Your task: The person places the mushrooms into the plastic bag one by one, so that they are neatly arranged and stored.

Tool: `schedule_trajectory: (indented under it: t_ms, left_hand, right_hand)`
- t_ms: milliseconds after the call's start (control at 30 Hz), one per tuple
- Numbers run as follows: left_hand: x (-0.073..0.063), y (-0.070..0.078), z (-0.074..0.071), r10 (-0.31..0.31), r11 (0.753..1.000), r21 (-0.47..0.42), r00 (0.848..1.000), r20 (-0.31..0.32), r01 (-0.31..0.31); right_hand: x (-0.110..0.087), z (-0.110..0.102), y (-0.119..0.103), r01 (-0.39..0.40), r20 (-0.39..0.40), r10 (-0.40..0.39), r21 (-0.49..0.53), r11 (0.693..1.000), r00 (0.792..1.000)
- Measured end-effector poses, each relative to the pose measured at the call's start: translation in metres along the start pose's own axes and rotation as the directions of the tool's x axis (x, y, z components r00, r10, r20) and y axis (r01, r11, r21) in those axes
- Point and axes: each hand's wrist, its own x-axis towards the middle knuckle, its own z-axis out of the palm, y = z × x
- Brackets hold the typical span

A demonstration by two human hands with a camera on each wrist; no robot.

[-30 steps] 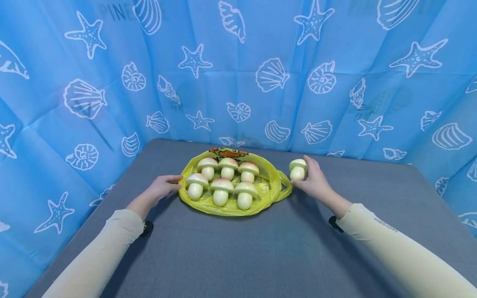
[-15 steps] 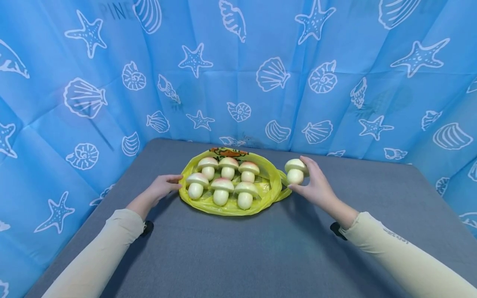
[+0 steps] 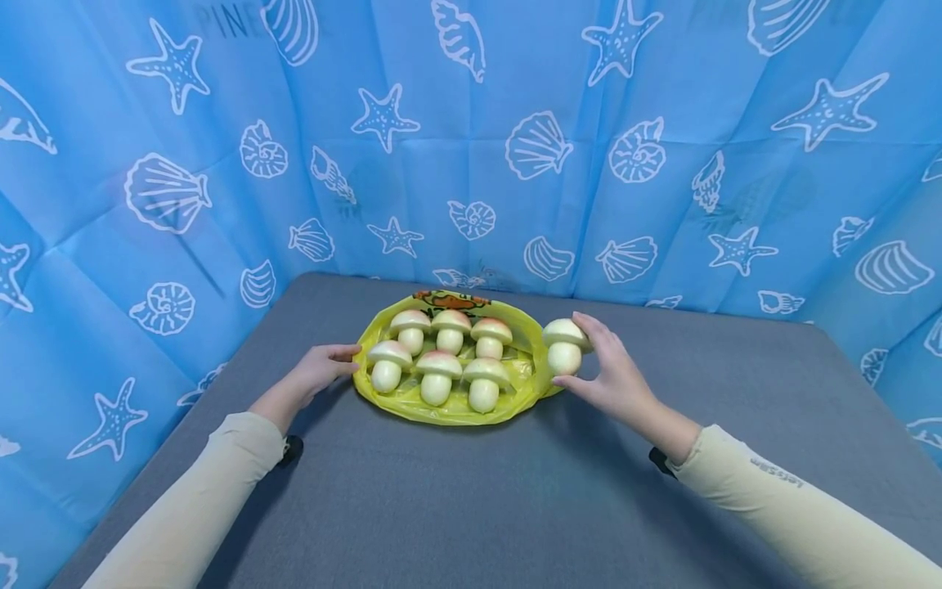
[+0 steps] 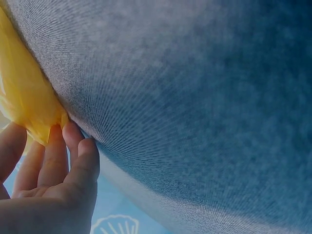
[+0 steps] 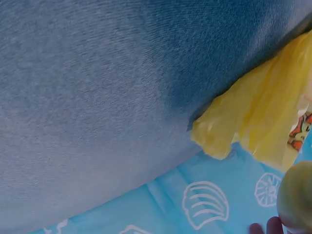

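In the head view my right hand point(image 3: 614, 372) grips a pale mushroom point(image 3: 565, 348), thumb below and fingers at its cap. It is held upright just above the right rim of a yellow plastic bag point(image 3: 412, 413). The bag lies spread open with several similar mushrooms point(image 3: 439, 380) in it, in two rows, some with pinkish caps. My left hand point(image 3: 316, 376) pinches the bag's left edge, and in the left wrist view its fingertips point(image 4: 56, 134) meet the yellow plastic. The right wrist view catches only part of the held mushroom point(image 5: 298, 195) and a few fingertips.
A grey cloth covers the table point(image 3: 471, 507) under the bag. Behind and to both sides hangs a blue curtain point(image 3: 441, 164) printed with white shells and starfish. The bag's gathered end point(image 5: 219, 131) lies on the cloth in the right wrist view.
My right hand has carried the mushroom leftward, from beside the bag's handle to over its right rim. My left hand and the bag have stayed where they were.
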Motion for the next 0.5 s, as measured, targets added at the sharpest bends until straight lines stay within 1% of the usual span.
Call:
schedule_trajectory:
  t_ms: [100,267,400,500]
  left_hand:
    - [0.000,0.000,0.000,0.005,1.000,0.002,1.000,-0.001,-0.005]
    - [0.000,-0.001,0.000,0.016,1.000,0.004,1.000,0.001,-0.016]
    - [0.000,-0.002,-0.001,0.022,1.000,0.002,1.000,0.007,-0.022]
    - [0.000,-0.002,-0.001,0.026,1.000,0.000,1.000,0.009,-0.026]
  right_hand:
    - [0.000,0.004,-0.003,0.051,-0.002,-0.051,-0.014,0.999,0.999]
    - [0.003,0.012,-0.006,0.115,0.007,-0.114,-0.039,0.993,0.993]
    - [0.007,0.020,-0.004,0.194,-0.004,-0.195,-0.087,0.977,0.981]
    - [0.010,0.025,-0.002,0.225,0.002,-0.226,-0.124,0.967,0.974]
